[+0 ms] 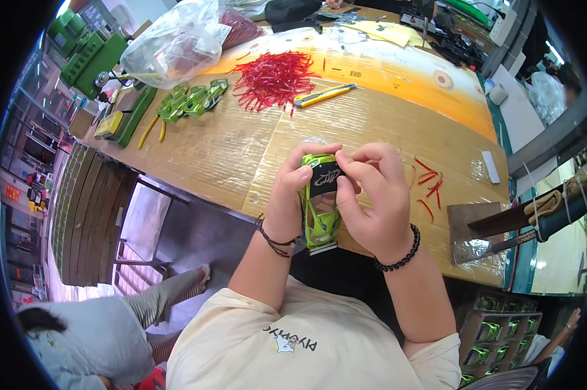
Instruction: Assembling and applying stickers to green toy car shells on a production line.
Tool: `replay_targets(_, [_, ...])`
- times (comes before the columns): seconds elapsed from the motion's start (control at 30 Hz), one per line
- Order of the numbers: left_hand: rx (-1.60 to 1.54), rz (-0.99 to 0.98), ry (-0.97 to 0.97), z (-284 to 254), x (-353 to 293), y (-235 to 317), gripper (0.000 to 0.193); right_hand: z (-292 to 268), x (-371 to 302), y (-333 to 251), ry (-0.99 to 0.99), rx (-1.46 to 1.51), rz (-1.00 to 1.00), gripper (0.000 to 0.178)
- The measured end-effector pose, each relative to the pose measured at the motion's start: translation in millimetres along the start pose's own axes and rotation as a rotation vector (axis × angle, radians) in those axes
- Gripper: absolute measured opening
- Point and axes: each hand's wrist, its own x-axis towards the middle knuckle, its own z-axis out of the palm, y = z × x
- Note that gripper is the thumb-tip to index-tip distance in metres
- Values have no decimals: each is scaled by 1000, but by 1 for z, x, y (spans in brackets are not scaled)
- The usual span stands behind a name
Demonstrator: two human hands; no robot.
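A bright green toy car body (320,224) with a black panel stands lengthwise between my hands at the near edge of the table. My left hand (285,198) grips it along its left side, thumb on the upper part. At its upper right edge, the fingers of my right hand (374,195) are pinched together; whatever they hold is too small to make out. Several loose red strips (428,179) lie to the right of that hand. Farther off are a heap of red strips (274,78) and a yellow utility knife (324,96).
More green car bodies (190,103) lie at the far left beside yellow-handled pliers (150,132). Behind them are a clear plastic bag (173,49) and a green machine (85,58). A metal tool (501,224) juts over the right edge. Someone's grey shirt (92,338) shows at lower left.
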Motion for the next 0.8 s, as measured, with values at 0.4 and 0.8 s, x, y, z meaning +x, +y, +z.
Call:
replay_targets(0.4, [-177,206,-323,17,-33,-45,66,-11,-64,-56,170,-323,-39,49])
replay_targets(0.8, [5,190,-560,51,-53,-66,58,-41,-117,-87,158,-593,131,55])
